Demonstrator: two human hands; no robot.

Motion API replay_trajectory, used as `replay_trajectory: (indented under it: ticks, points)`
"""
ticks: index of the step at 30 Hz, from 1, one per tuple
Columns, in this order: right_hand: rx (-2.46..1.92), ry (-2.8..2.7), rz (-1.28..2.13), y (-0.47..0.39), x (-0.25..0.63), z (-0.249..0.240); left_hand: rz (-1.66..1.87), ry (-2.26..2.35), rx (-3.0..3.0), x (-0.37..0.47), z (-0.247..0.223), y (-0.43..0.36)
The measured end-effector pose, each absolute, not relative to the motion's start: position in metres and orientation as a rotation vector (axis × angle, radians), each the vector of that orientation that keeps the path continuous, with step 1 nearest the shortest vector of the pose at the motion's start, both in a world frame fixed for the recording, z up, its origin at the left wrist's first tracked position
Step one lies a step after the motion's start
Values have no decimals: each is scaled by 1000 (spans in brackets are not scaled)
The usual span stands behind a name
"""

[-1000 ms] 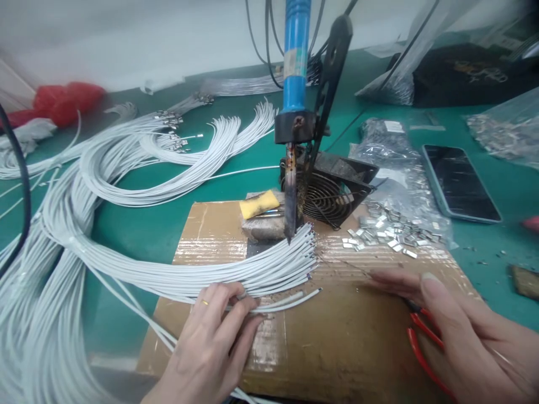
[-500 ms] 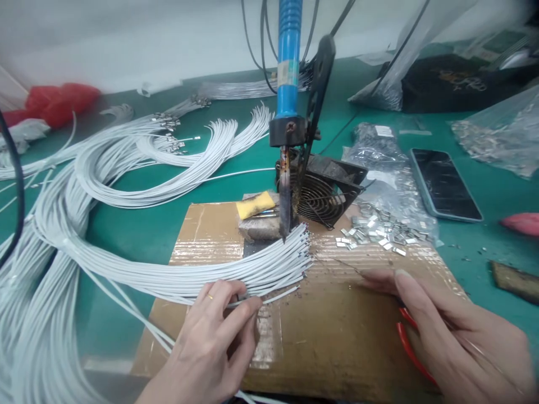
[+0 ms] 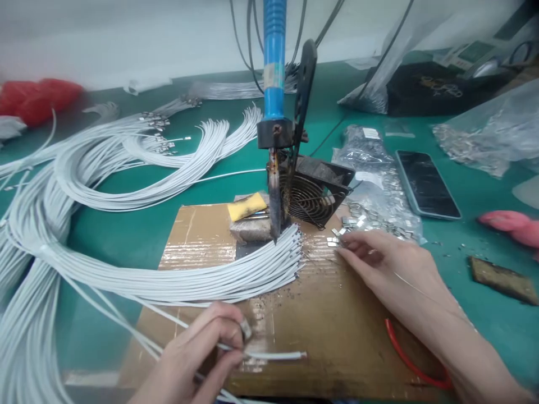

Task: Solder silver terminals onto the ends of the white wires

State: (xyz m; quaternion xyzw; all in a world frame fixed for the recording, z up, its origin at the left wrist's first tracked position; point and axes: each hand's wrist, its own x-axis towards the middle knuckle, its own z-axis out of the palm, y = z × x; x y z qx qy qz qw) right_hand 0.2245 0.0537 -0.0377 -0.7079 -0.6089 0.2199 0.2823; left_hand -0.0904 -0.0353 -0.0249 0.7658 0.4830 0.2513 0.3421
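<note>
A single white cable [image 3: 275, 356] is pinched in my left hand [image 3: 202, 350], its cut end sticking out to the right above the cardboard [image 3: 320, 342]. A small greyish thing shows at that hand's index finger; I cannot make it out. My right hand [image 3: 391, 275] reaches the near edge of a pile of small metal terminals [image 3: 332, 242], thumb and index fingertip closing at them. Thin solder wire [image 3: 415, 288] runs through this hand. Behind the left hand lies a bundle of white cables [image 3: 202, 280], ends fanned rightward under an upright soldering iron [image 3: 274, 185].
A yellow sponge [image 3: 247, 206] rests on a grey block beside the iron. Behind the iron stands a black fan [image 3: 315, 196]. A phone [image 3: 427, 182] and bags of metal parts [image 3: 370, 168] lie to the right. Red tool handles [image 3: 415, 362] are near my right forearm.
My left hand has drawn one cable toward me, away from the bundle. My right hand has moved forward and left to the metal terminals. The camera view has shifted slightly.
</note>
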Motion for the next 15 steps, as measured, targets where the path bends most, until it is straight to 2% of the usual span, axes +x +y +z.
replay_trajectory:
  ticks: [9, 11, 15]
  points:
    - [-1936, -1596, 507, 45, 219, -41, 82, 1015, 1730, -61, -24, -27]
    - [-1947, -1527, 449, 33, 220, -37, 140, 1056, 1586, -46, -26, -22]
    - [-1894, -1311, 458, 9, 218, -38, 605, 1201, 1090, -27, -22, -9]
